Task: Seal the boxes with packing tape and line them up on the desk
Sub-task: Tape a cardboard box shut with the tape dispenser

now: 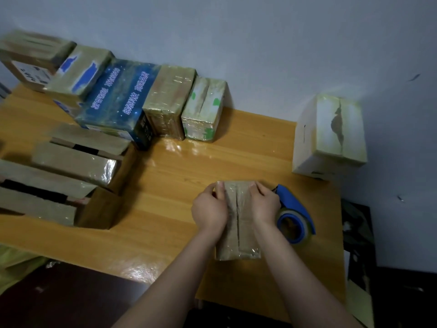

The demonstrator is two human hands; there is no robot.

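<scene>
The small brown box (pixel 230 242) lies near the front edge of the desk (pixel 179 185), towards its right side, with its centre seam running away from the person. Both hands are on it: the left hand (pixel 209 209) has its fingers curled over the far left corner, and the right hand (pixel 264 204) grips the far right corner in the same way. Holding it like this looks meant to draw the two top flaps together so the seam closes before tape goes on. The surface shines a little, but whether tape already covers the seam cannot be told. The blue tape dispenser (pixel 293 204) lies just beside the box on its right, touching or nearly touching the right wrist, probably left there so the right hand can take it up without reaching. Along the back edge, against the wall, stands a row of taped boxes, among them a dark blue printed box (pixel 115 100), a brown wrapped box (pixel 168 98) and a white box with green marks (pixel 204 107), set side by side as the line-up asks. A larger white box (pixel 328 136) sits apart at the back right corner. Two open cartons (pixel 78 155) wait by the left edge, their flaps not yet closed, so much sealing seems to remain.
</scene>
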